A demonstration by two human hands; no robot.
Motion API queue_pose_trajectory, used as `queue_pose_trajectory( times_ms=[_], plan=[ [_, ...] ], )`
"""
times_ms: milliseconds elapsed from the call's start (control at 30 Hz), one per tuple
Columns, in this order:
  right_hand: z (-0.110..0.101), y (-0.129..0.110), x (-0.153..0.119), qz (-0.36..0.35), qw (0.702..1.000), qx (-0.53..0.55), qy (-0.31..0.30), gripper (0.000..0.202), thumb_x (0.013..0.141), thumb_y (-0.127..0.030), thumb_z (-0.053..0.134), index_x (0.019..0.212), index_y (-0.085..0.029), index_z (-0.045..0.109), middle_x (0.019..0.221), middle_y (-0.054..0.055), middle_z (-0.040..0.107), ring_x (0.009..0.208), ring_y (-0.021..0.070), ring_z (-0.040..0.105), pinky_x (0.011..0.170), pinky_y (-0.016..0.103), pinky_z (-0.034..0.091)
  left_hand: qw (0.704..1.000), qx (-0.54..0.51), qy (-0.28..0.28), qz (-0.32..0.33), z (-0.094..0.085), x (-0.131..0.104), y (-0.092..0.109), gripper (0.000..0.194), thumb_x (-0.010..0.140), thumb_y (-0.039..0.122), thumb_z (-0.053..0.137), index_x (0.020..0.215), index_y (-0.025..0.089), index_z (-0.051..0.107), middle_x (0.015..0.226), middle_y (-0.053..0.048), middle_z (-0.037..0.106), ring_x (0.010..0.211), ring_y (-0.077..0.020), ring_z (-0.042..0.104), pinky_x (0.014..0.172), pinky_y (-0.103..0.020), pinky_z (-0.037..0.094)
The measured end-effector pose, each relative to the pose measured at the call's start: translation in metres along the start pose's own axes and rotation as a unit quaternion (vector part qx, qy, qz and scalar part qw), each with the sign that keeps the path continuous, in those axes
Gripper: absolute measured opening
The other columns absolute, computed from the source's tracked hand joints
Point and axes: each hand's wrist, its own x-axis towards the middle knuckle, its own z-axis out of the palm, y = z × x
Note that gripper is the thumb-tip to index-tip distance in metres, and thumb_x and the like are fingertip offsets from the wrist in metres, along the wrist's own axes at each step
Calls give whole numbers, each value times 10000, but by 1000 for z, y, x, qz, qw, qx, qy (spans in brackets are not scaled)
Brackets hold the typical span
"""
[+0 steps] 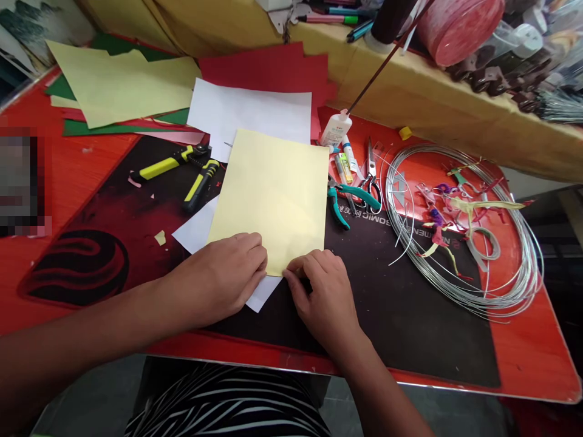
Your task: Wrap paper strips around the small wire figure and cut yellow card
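A pale yellow sheet of paper (277,188) lies before me, over part of a white sheet (259,297) whose corners stick out beneath it. My left hand (230,270) is closed at the near left edge of the yellow paper, fingers curled and pressed together on it. At the near right corner, my right hand (323,288) pinches the same edge between thumb and fingers. Teal-handled pliers (339,203) lie just right of the paper. On its left are a yellow-and-black pair of pliers (166,165) and a second yellow-and-black tool handle (200,185).
A large coil of silver wire (396,200) rings coloured paper scraps and a tape roll (483,244) on the right. Scissors (371,167) and a white glue bottle (337,127) are behind the pliers. Coloured sheets (132,91) lie at back left. A black mat (410,328) covers the red table (542,358).
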Motion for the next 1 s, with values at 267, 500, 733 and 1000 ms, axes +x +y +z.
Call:
queue_pose_trajectory(
  times_ms=[267, 500, 733, 1000],
  plan=[
    [0, -1, 0, -2, 1000, -9, 4, 143, 1054, -217, 661, 914, -238, 642, 867, 39, 705, 839, 250, 602, 773, 391, 380, 999, 17, -21, -18, -6, 5, 4, 201, 1049, 242, 536, 905, 177, 658, 959, -73, 632, 832, -234, 624, 720, -373, 428],
    [1, 0, 0, -2, 1000, -6, 6, 136, 1045, -209, 679, 915, -232, 646, 866, 34, 704, 838, 246, 596, 773, 389, 372, 999, 43, -8, -10, -2, 4, 4, 247, 1059, 239, 487, 890, 174, 655, 945, -83, 628, 798, -236, 607, 718, -390, 420],
    [1, 0, -1, -1, 1000, -4, 5, 133, 1039, -205, 690, 918, -233, 644, 872, 31, 700, 841, 248, 591, 775, 393, 373, 998, 54, -4, -10, -2, 6, 4, 232, 1049, 246, 503, 877, 183, 644, 921, -67, 625, 789, -225, 602, 698, -378, 402],
    [1, 0, 0, -3, 1000, -8, 7, 144, 1050, -211, 670, 911, -234, 637, 866, 32, 695, 831, 248, 585, 769, 396, 372, 998, 43, 8, -50, 1, 9, 9, 235, 1008, 325, 667, 818, 196, 615, 913, -50, 628, 770, -211, 588, 668, -347, 374]
  ],
)
